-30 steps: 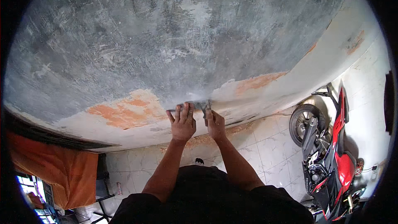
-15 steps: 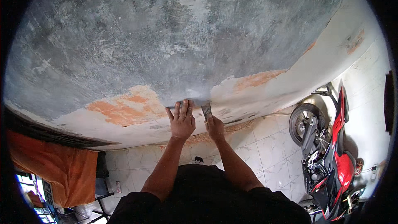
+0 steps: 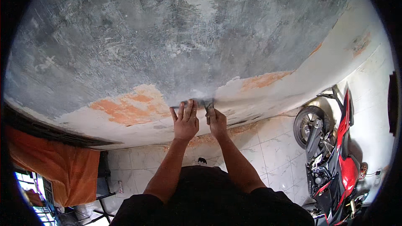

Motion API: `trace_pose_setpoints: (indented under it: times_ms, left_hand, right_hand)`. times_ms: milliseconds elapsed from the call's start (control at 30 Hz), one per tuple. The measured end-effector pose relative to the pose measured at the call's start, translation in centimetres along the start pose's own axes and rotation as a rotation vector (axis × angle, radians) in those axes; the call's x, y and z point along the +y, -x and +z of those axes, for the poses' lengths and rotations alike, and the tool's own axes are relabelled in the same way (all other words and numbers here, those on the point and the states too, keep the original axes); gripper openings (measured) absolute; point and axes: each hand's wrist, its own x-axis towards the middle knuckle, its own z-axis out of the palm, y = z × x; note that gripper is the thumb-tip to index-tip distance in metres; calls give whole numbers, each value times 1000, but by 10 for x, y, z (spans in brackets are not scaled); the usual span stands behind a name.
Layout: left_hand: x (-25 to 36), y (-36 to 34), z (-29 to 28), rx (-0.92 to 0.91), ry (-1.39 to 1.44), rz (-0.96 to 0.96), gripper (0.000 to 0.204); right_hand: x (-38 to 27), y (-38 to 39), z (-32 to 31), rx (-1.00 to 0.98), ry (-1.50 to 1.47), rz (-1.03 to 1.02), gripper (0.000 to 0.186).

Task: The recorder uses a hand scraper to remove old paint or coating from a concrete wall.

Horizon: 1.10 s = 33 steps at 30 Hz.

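In front of me is a wall, grey and scuffed over most of its face, with a white band and orange patches lower down. My left hand rests with its fingers stretched out and slightly spread, fingertips against the grey surface near its lower edge. Just beside it, my right hand is closed around a scraper whose dark blade lies at the wall. Where the blade's edge meets the surface is hard to make out, and the handle is hidden in my fist.
A red and black motorcycle stands at the right on the white tiled floor. An orange cloth hangs at the left, near a dark stand. Orange-brown debris lies along the wall's foot.
My right hand and the scraper have moved slightly up the wall, with the blade now closer to the left fingertips. My left hand stays nearly in place. The view has shifted a little.
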Motion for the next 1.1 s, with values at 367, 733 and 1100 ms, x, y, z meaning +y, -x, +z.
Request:
trace_pose_setpoints:
  times_ms: [367, 733, 1100]
  left_hand:
    - [-1, 0, 1, -7, -23, 9, 62]
    - [1, -3, 4, -9, -39, 70, 57]
    - [3, 2, 4, 28, -19, 20, 59]
  right_hand:
    - [23, 6, 0, 21, 133, 50, 46]
    - [50, 8, -8, 52, -77, 198, 45]
    - [37, 5, -20, 22, 56, 100, 45]
